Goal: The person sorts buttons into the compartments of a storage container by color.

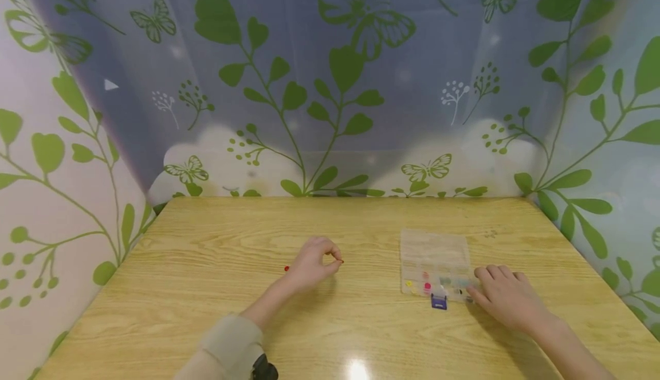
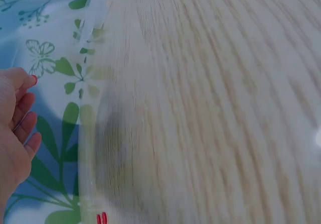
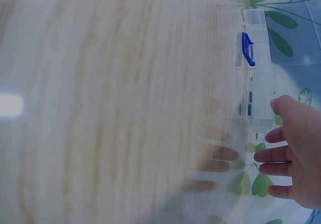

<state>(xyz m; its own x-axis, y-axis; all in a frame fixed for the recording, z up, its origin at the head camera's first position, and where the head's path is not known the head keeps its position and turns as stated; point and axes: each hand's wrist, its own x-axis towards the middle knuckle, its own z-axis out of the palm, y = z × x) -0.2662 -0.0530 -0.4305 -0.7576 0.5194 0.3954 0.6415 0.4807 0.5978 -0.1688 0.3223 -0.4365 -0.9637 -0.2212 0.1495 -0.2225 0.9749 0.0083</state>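
Between thumb and forefinger, my left hand [image 1: 310,265] pinches a tiny red piece [image 2: 34,79], too small to tell its kind; its other fingers are loosely bent. Small red pieces [image 2: 102,218] lie on the table beside that hand, on its left in the head view. A clear plastic compartment box [image 1: 435,249] lies to the right with its lid folded back. Small coloured pieces sit in its compartments, among them a pink one [image 1: 427,286] and a yellow one [image 1: 409,283]. My right hand [image 1: 507,295] is at the box's right end, fingers extended, thumb at the edge; contact is unclear.
A blue latch [image 1: 439,301] sticks out from the box's front side. Some small clear bits [image 1: 490,234] lie on the wooden table [image 1: 232,225] behind the right hand. Patterned curtains [image 1: 289,156] stand along the table's back and sides.
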